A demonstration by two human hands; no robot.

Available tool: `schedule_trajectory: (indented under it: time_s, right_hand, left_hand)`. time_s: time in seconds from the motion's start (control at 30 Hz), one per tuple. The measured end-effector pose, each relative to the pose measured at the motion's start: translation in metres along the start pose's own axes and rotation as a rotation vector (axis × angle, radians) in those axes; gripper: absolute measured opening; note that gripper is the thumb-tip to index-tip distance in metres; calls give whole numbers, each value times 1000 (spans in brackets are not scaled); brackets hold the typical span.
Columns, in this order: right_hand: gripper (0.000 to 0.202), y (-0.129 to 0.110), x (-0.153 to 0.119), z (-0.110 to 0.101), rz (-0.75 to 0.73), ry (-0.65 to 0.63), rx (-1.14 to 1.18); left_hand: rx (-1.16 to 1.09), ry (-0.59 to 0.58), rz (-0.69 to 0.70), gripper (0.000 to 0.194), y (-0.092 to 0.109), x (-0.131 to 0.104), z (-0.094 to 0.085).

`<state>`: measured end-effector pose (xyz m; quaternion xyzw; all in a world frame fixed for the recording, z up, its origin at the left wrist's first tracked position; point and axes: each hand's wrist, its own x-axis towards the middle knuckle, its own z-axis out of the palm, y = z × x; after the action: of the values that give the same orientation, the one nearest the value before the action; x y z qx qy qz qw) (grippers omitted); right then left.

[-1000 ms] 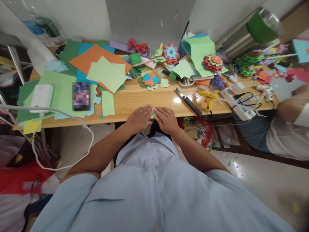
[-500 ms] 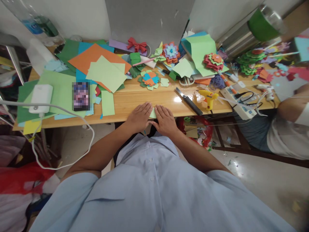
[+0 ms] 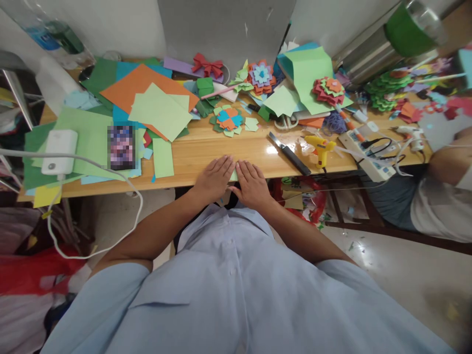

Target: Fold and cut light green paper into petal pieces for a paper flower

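Note:
My left hand [image 3: 216, 176] lies flat at the front edge of the wooden table [image 3: 199, 147], fingers stretched out. Beside it, my right hand [image 3: 251, 179] rests palm down in the same way. Both press on a small light green piece of paper [image 3: 233, 175], which shows only as a sliver between them; the rest is under the hands. Beyond the fingertips lies a paper flower [image 3: 229, 120] in orange, blue and green, with a loose light green petal piece [image 3: 251, 124] at its right. A strip of light green paper [image 3: 162, 157] is to the left.
A utility knife [image 3: 289, 153] and a yellow glue gun [image 3: 320, 148] lie right of my hands, near a power strip [image 3: 368, 155]. Stacked coloured sheets [image 3: 158, 113], a phone [image 3: 122, 146] and a white charger [image 3: 59, 151] with a looping cable are left. Another person's arm [image 3: 452, 157] is far right.
The view has shifted very slightly. Both hands stay flat on the green paper, and slightly less of it shows between them.

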<state>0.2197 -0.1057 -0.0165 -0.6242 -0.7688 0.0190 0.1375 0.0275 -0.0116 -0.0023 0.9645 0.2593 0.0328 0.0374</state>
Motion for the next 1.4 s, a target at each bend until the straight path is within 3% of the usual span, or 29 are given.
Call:
schedule_trajectory:
  time_s: [0.7, 1.4]
  right_hand:
    - [79, 0, 3, -5, 17, -11, 11]
    - [69, -13, 1, -4, 2, -24, 51]
  left_hand:
    - [-56, 21, -93, 61, 0, -5, 3]
    - [-52, -12, -50, 68, 6, -8, -3]
